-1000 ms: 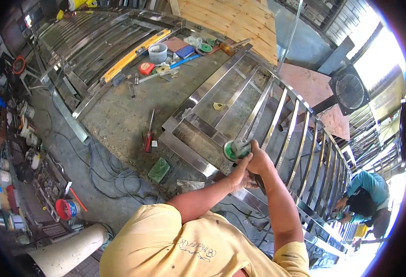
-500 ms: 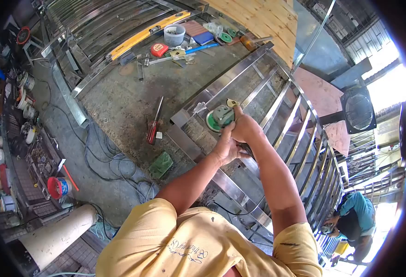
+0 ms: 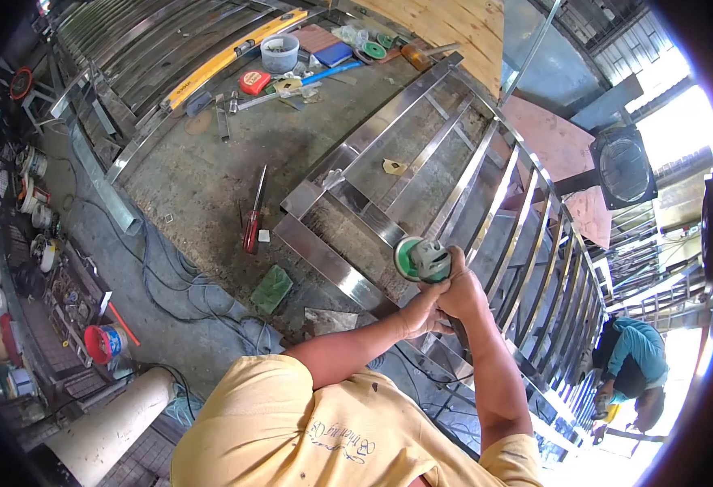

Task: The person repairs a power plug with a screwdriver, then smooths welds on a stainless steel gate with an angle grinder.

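Both my hands hold an angle grinder (image 3: 421,260) with a green disc over a long stainless-steel gate frame (image 3: 356,154) that lies flat on the concrete floor. My right hand (image 3: 463,294) wraps the grinder's body just behind the head. My left hand (image 3: 418,313) grips it lower, close under the right. The green disc rests against a crossbar near the frame's near corner.
A red-handled screwdriver (image 3: 253,221) and a green pad (image 3: 272,289) lie left of the frame. A yellow level (image 3: 227,58), a white cup (image 3: 279,50) and small tools sit farther back. Cables trail across the floor. Another person (image 3: 626,357) crouches at right.
The grinder and both hands slid back toward me along the frame, from the far crossbar to the near one. The view shifted slightly.
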The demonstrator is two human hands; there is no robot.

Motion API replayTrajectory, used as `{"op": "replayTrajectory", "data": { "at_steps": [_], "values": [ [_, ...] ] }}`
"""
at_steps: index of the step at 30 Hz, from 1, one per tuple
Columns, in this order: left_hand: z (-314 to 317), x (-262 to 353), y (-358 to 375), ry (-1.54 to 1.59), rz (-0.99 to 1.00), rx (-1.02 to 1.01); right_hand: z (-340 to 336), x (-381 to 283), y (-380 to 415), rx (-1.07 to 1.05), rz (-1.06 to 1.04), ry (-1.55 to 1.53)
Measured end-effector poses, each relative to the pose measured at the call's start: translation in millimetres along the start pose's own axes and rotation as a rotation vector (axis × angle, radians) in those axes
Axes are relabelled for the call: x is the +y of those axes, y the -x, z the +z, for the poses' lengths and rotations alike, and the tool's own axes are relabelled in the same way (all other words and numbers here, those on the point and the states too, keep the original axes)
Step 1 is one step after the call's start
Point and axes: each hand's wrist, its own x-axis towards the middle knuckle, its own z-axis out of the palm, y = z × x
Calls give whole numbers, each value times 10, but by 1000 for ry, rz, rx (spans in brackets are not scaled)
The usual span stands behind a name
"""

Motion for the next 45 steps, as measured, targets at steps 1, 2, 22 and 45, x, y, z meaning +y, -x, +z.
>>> {"op": "replayTrajectory", "data": {
  "at_steps": [1, 2, 22, 45],
  "values": [
    [6, -11, 13, -1, 10, 4, 33, 14, 10, 24, 3, -15],
    [6, -20, 36, -1, 20, 8, 54, -2, -5, 28, 6, 27],
    [-227, 999, 529, -32, 301, 120, 301, -996, -769, -70, -174, 279],
    [123, -1232, -192, -58, -409, -156, 169, 1132, 1259, 268, 377, -55]
  ]
}}
